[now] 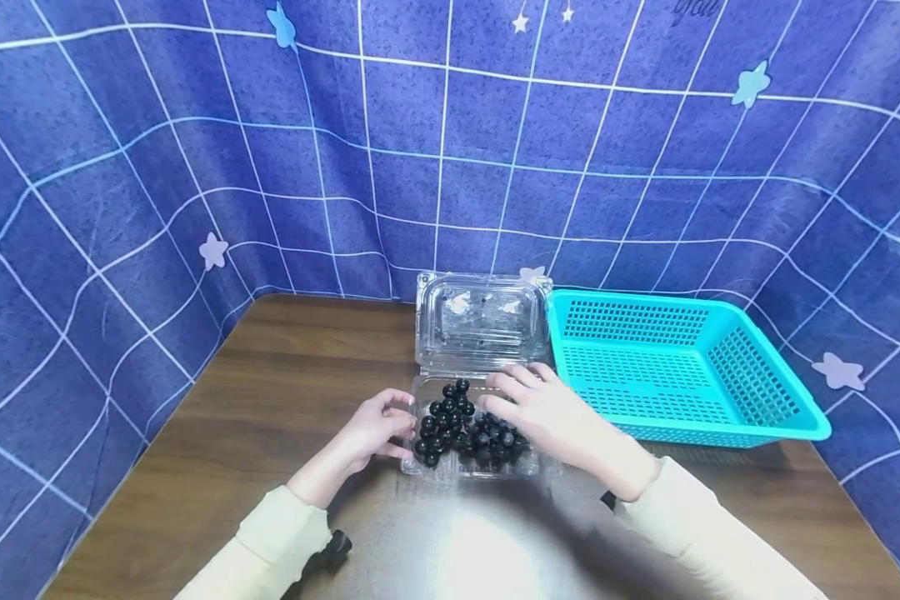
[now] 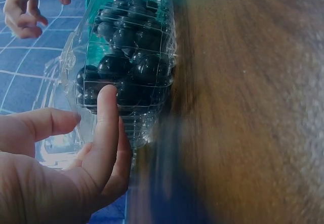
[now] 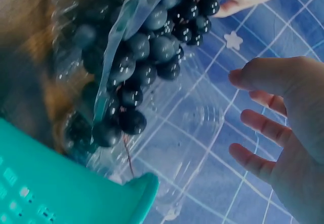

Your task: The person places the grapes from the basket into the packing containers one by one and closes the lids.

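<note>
A clear plastic clamshell box [image 1: 468,473] lies on the table with its lid [image 1: 483,329] folded up behind it. Dark grapes [image 1: 444,425] fill the box, two clumps of them side by side. My left hand [image 1: 371,429] is at the box's left end; in the left wrist view its fingertips [image 2: 107,95] rest along the clear side wall, thumb apart from them. Above the box's right part hovers my right hand [image 1: 551,417], fingers loosely bent. Nothing sits between those fingers [image 3: 266,125] in the right wrist view, where a thin stem dangles from the grapes.
Right of the box stands a turquoise plastic basket [image 1: 645,375] with slotted walls, close against the lid. A blue checked cloth [image 1: 390,108] with stars hangs behind the wooden table [image 1: 300,350]. Bright glare lies on the tabletop in front of the box.
</note>
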`<act>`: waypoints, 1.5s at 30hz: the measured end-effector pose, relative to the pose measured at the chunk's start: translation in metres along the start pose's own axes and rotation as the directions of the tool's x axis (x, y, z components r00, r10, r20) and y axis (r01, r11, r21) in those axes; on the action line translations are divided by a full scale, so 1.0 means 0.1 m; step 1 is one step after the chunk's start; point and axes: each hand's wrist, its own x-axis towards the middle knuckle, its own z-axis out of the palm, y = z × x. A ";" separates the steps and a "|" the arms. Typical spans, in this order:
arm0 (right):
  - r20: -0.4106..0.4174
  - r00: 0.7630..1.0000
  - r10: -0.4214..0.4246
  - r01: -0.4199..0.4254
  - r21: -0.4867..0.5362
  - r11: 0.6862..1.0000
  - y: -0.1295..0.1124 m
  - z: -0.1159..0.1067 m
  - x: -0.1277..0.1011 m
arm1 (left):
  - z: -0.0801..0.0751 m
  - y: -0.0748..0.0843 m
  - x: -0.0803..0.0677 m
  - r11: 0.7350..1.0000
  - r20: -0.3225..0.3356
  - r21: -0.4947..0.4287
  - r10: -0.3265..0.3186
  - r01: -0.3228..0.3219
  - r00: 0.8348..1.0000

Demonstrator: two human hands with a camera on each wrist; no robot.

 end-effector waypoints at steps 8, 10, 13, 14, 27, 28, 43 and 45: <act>-0.078 0.991 0.106 -0.097 0.118 0.988 0.09 -0.15 -0.20 | 0.00 0.01 -0.01 1.000 0.006 -0.002 -0.007 0.007 1.000; -0.086 0.987 0.132 -0.119 0.138 0.983 0.11 -0.18 -0.26 | -0.01 0.01 -0.01 1.000 0.006 -0.003 -0.006 0.006 1.000; -0.100 0.980 0.174 -0.157 0.159 0.975 0.13 -0.19 -0.35 | -0.01 0.01 0.00 1.000 0.007 -0.001 -0.006 0.006 1.000; -0.103 0.977 0.188 -0.169 0.166 0.971 0.13 -0.19 -0.38 | -0.01 0.01 0.00 1.000 0.007 -0.001 -0.005 0.005 1.000; -0.183 0.883 0.431 -0.364 0.312 0.878 0.07 -0.10 -0.72 | 0.00 0.04 -0.02 1.000 0.012 0.016 -0.006 0.006 1.000; -0.189 0.872 0.451 -0.379 0.323 0.867 0.05 -0.09 -0.74 | 0.00 0.04 -0.02 1.000 0.011 0.017 -0.006 0.006 1.000; -0.191 0.683 0.705 -0.553 0.494 0.671 -0.19 -0.04 -1.01 | 0.00 0.05 -0.02 1.000 0.009 0.024 -0.008 0.008 1.000; -0.131 0.651 0.748 -0.590 0.532 0.607 -0.22 -0.03 -1.03 | 0.00 0.05 -0.02 1.000 0.007 0.026 -0.009 0.009 1.000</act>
